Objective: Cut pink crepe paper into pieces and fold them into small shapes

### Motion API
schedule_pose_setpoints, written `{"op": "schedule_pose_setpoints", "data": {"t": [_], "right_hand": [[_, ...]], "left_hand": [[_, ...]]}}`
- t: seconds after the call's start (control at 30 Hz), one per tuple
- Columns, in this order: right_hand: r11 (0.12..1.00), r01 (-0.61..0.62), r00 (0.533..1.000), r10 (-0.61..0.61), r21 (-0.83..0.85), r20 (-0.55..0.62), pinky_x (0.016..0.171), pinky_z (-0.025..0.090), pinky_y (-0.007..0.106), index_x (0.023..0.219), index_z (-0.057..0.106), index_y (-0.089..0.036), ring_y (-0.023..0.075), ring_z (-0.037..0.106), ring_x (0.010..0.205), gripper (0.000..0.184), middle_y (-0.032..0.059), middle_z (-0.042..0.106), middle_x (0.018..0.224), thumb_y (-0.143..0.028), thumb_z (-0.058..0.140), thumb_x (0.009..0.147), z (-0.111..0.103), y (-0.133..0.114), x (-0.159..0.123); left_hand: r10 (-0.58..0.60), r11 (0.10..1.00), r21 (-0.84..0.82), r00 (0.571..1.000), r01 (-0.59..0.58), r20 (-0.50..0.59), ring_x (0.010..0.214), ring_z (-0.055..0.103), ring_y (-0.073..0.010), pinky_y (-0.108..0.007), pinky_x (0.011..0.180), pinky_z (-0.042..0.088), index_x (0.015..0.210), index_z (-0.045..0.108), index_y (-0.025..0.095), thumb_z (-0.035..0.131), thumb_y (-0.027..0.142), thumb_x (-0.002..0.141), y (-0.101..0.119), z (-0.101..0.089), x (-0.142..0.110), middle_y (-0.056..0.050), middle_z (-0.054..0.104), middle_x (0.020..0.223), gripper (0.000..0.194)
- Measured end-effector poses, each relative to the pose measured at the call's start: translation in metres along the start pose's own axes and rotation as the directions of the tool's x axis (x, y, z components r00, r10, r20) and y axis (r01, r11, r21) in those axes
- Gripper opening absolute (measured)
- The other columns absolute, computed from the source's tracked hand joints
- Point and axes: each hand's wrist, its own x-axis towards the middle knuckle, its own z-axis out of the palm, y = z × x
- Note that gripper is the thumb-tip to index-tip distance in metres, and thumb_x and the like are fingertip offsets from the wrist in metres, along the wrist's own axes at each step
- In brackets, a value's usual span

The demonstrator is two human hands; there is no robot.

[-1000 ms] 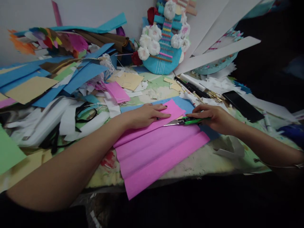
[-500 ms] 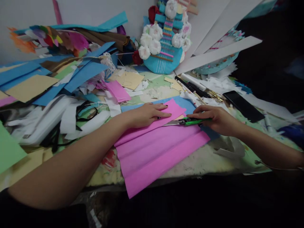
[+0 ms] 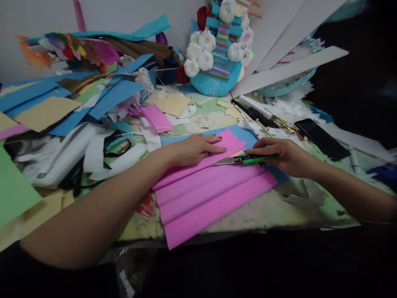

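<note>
paper (image 3: 214, 198): pink | cutter (image 3: 259, 159): green, black | sheet (image 3: 248, 136): blue | tabletop (image 3: 257, 213): blotchy yellow-green

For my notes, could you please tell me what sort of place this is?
Probably a craft workspace: blue strips clutter the table, a guitar-shaped decoration stands behind, and the right hand holds a cutting tool at a pink sheet.

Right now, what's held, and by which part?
Right hand holds the green-handled cutting tool by its handle; left hand rests flat on pink paper.

The light is dim and flat — details soft, upper right and lower edge near-black.
</note>
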Motion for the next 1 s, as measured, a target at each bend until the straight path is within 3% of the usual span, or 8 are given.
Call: {"op": "schedule_pose_setpoints", "data": {"t": [0.53,0.77,0.9,1.0], "right_hand": [[0.998,-0.008,1.0,0.007,0.063,0.014,0.08,0.046,0.034,0.117,0.065,-0.03,0.0196,0.058,0.091,0.044,0.0054,0.062,0.103,-0.016,0.049,0.079,-0.002,-0.002,-0.006],[0.987,-0.123,0.992,0.127,0.099,-0.03,0.078,0.045,0.035,0.117,0.065,-0.021,0.0221,0.058,0.092,0.039,0.0109,0.061,0.105,-0.019,0.053,0.08,-0.015,0.011,-0.032],[0.956,-0.282,0.949,0.267,-0.078,-0.168,0.081,0.045,0.038,0.125,0.058,-0.024,0.0257,0.06,0.094,0.044,0.0108,0.063,0.108,-0.023,0.053,0.081,-0.017,0.018,-0.053],[0.854,-0.425,0.9,0.364,-0.3,-0.239,0.082,0.045,0.037,0.129,0.054,-0.018,0.029,0.06,0.098,0.047,0.0142,0.064,0.11,-0.017,0.048,0.082,-0.012,0.014,-0.058]], "left_hand": [[0.001,1.0,-0.004,1.0,-0.001,0.008,0.138,0.027,-0.0159,-0.035,0.112,0.02,0.135,0.044,0.031,0.033,0.017,0.096,0.0,-0.001,-0.001,0.0,0.027,0.151,0.043],[0.045,0.993,-0.102,0.998,-0.05,-0.047,0.137,0.029,-0.0125,-0.032,0.113,0.02,0.137,0.041,0.029,0.035,0.01,0.091,-0.005,0.0,-0.003,0.003,0.03,0.15,0.05],[0.004,0.979,-0.201,0.995,-0.024,-0.099,0.134,0.034,-0.0119,-0.031,0.112,0.023,0.14,0.036,0.023,0.039,0.008,0.086,-0.009,0.0,-0.005,-0.001,0.036,0.147,0.056],[-0.015,0.962,-0.271,0.989,-0.025,-0.144,0.134,0.035,-0.0136,-0.034,0.113,0.023,0.141,0.035,0.023,0.04,0.01,0.084,-0.013,0.002,-0.007,-0.002,0.036,0.147,0.058]]}}
